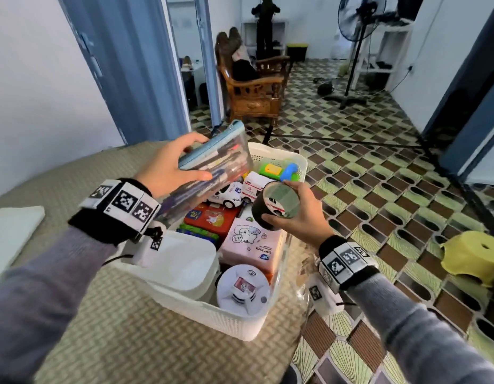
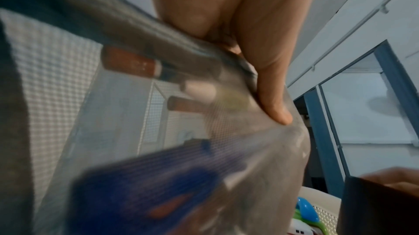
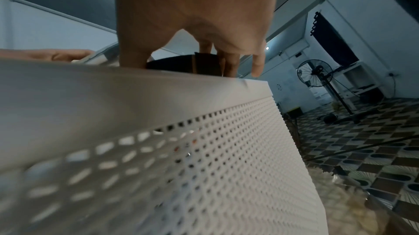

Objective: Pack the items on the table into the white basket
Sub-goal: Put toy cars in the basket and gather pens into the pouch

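The white perforated basket (image 1: 240, 322) stands on the table, filled with toy cars, a pink tissue pack, a red box, a white lidded box and a white round device. My left hand (image 1: 168, 170) grips a clear mesh pencil pouch (image 1: 212, 167) with a blue zip, tilted above the basket's left side. The left wrist view shows the pouch (image 2: 158, 149) close up with my thumb (image 2: 274, 106) pressed on it. My right hand (image 1: 293, 214) holds a dark roll of tape (image 1: 276, 206) over the basket's right side. In the right wrist view the basket wall (image 3: 204, 167) hides most of the roll (image 3: 179, 65).
A woven tablecloth (image 1: 115, 342) covers the table, with a pale pad (image 1: 10, 231) at the left edge. Off the table's right edge lies tiled floor with a yellow stool (image 1: 473, 256). A wooden chair (image 1: 254, 87) and a standing fan (image 1: 356, 20) are farther back.
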Motion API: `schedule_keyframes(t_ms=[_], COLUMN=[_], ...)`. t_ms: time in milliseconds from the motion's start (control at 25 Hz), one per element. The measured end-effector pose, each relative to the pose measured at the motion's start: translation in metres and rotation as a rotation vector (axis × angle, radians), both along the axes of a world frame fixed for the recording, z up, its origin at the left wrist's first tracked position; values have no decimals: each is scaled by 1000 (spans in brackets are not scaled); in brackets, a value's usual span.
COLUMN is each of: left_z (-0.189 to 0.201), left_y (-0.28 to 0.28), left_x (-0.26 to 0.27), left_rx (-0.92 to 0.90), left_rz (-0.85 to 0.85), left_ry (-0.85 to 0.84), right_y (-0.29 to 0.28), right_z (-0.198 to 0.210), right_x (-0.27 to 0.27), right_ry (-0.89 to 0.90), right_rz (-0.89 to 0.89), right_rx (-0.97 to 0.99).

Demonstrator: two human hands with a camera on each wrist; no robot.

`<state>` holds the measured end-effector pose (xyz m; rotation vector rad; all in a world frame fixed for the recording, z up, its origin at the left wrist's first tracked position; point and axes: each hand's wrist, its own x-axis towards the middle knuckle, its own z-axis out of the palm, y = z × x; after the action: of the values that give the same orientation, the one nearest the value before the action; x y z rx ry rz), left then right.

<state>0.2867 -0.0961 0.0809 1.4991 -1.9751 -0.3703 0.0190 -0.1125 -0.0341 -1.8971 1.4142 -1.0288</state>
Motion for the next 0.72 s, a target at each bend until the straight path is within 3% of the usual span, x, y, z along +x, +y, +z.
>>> schedule_keyframes(t_ms=[240, 400, 520, 720], left_z=[-32, -58, -73, -88], left_y=[-59, -89, -104, -123], left_x=[-21, -23, -28, -42], left_rx=[142, 273, 408, 571], left_rz=[-36, -111, -144, -125], left_ry=[-168, -261, -287, -264], right_y=[-18, -21, -35, -44], right_z=[7, 4, 5, -1], right_x=[-18, -18, -17, -18], right_ry=[141, 209, 316, 283], right_rz=[160, 363, 462, 516], right_rx=[-56, -40, -42, -49])
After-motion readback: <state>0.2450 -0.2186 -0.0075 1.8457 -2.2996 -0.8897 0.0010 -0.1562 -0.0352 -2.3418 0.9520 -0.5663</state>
